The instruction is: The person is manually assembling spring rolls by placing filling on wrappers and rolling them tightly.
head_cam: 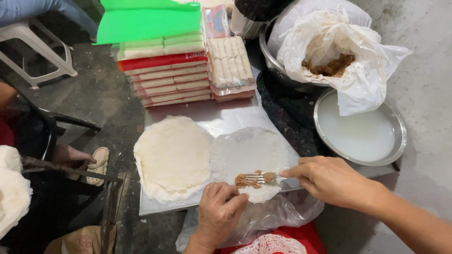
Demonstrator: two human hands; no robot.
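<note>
Concrete floor, metal table mid-frame | my right hand pinches a fork, spreading filling on a wrapper at lower centre | left hand curled, fingertips pressing wrapper's near edge, holding nothing | wrapper stack just left | water bowl right.

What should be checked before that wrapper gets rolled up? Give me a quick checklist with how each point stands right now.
1. Filling on the wrapper: ok, a small heap near its front edge.
2. Fork clear of the wrapper: not ok, the right hand holds it on the filling.
3. Left hand at the wrapper's near edge: ok.
4. Wrapper lies flat on the tray: ok.
5. Wrapper soft enough to roll: cannot tell.
6. Spare wrappers in the stack beside it: ok.
</note>
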